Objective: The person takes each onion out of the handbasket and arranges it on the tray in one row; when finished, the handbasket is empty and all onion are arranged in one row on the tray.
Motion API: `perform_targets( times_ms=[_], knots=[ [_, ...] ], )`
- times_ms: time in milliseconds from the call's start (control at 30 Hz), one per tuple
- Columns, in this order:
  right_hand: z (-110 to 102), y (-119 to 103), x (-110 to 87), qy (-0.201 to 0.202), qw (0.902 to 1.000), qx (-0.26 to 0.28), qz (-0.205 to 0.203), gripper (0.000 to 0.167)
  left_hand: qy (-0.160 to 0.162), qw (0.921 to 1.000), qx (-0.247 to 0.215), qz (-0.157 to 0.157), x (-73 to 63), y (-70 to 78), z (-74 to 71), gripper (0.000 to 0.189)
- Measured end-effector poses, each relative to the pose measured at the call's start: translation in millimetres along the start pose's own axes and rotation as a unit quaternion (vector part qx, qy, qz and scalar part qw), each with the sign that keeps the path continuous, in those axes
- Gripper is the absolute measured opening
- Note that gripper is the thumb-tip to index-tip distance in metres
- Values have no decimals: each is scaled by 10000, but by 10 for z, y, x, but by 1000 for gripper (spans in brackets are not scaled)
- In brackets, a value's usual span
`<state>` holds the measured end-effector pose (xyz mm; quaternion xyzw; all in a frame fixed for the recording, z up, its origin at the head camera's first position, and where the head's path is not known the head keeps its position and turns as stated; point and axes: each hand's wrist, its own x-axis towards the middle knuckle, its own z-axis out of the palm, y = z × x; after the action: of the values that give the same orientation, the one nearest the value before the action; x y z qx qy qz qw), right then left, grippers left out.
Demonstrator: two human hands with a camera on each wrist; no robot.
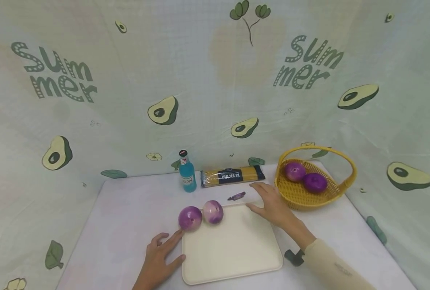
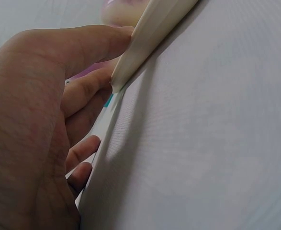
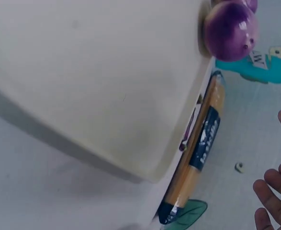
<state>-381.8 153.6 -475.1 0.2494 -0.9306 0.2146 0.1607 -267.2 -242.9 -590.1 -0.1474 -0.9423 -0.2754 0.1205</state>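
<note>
A cream tray (image 1: 233, 249) lies on the white table. My left hand (image 1: 158, 257) is at its left side, fingers extended; in the left wrist view the thumb and a fingertip meet the tray's rim (image 2: 145, 43). Two glossy purple-and-white onion-like balls sit at the tray's back left corner: a darker one (image 1: 190, 218) just beyond my left fingertips and a paler one (image 1: 213, 212). Over the back right corner my right hand (image 1: 273, 206) is spread, holding nothing. Between it and the balls is a small purple wrapped candy (image 1: 236, 196), just behind the tray.
A yellow wicker basket (image 1: 298, 201) with two purple balls stands at the back right. Along the back are a blue bottle (image 1: 187, 173) and a spaghetti pack (image 1: 233, 176). A dark object (image 1: 294, 257) lies by the right forearm. A printed cloth hangs behind.
</note>
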Motion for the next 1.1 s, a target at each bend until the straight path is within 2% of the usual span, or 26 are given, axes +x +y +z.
perform_targets(
  times_ms=[200,767,933,1100],
  knots=[
    [-86,201,-16,-56,9998,-132,144,65,-38,10000,-21,-28,28,10,1,70],
    [-216,672,-102,267,9988,-287,285,58,-73,10000,-35,-31,41,47,-16,71],
    [-277,788,-158,102,9972,-470,570,58,-78,10000,13,-52,35,41,-2,71],
    [-365,885,-197,-178,9945,-414,950,61,-9,10000,35,25,23,41,-4,70]
  ],
)
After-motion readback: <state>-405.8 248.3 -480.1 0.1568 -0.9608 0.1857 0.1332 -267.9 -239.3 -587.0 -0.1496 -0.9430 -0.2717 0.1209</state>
